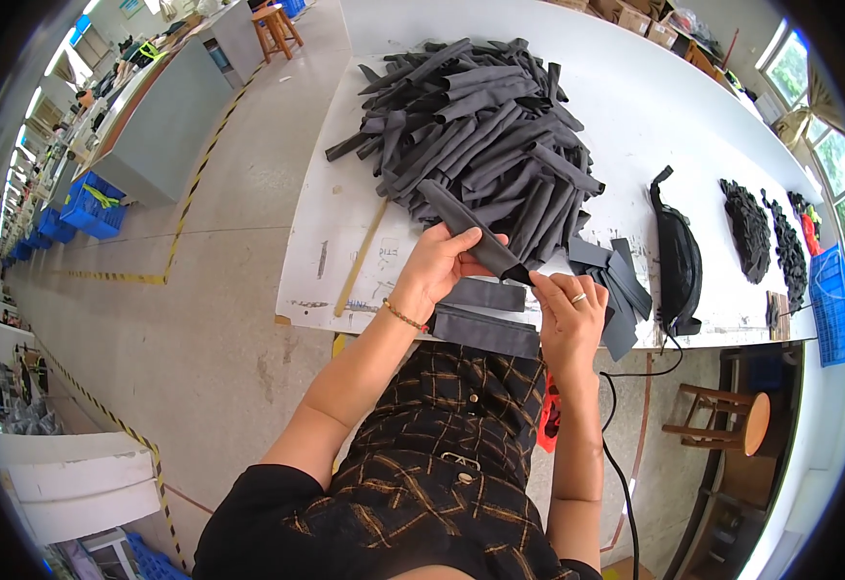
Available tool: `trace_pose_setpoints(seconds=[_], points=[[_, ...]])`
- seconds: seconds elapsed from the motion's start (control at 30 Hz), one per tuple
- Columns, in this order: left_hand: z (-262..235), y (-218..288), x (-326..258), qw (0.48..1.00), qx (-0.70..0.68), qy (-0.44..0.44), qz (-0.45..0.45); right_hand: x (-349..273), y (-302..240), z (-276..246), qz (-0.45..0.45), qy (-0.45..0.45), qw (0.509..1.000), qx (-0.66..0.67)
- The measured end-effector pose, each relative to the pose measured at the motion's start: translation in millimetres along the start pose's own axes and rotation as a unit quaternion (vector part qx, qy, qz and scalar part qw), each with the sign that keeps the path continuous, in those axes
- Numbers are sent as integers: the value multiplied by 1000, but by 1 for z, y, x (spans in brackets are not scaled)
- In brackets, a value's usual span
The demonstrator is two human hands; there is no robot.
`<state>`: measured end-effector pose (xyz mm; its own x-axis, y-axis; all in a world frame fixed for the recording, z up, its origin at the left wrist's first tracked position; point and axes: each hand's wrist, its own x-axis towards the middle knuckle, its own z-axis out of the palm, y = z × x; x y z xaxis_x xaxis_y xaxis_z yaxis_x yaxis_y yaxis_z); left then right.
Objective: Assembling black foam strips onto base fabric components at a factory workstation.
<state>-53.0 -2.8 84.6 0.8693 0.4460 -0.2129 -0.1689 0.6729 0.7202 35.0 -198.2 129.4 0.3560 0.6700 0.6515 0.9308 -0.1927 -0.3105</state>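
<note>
Left hand [439, 263]: grip is pinching the dark grey strip [453, 211] between thumb and fingers.
Right hand [573, 311]: grip is pinching the same strip at its near end.
Strip position: slanting between both hands, over the near side of the white surface [329, 227].
Heap [495, 130]: long dark pieces are lying jumbled beyond the hands.
Near edge: flat dark strips [485, 333] are lying below the hands.
Right side: thin flat pieces [626, 300] are fanning out; a black pouch [677, 256] is resting farther right.
</note>
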Motion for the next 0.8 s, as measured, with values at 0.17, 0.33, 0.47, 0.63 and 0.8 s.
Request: trace_pose_setpoints(seconds=[0.17,0.33,0.47,0.63,0.8], points=[[10,1,-10,999,-23,-23,36,-1,-2,6,-37,37,994,-92],[28,-10,-25,992,45,10,115,-4,-7,19,-29,42,995,-89],[35,-19,-30,983,25,16,180,-7,-22,32,10,40,998,-47],[31,-16,-29,990,-54,-58,119,-33,-35,32,51,-26,997,54],[38,-34,-32,979,-111,-76,151,-37,-26,31,60,-37,994,83]])
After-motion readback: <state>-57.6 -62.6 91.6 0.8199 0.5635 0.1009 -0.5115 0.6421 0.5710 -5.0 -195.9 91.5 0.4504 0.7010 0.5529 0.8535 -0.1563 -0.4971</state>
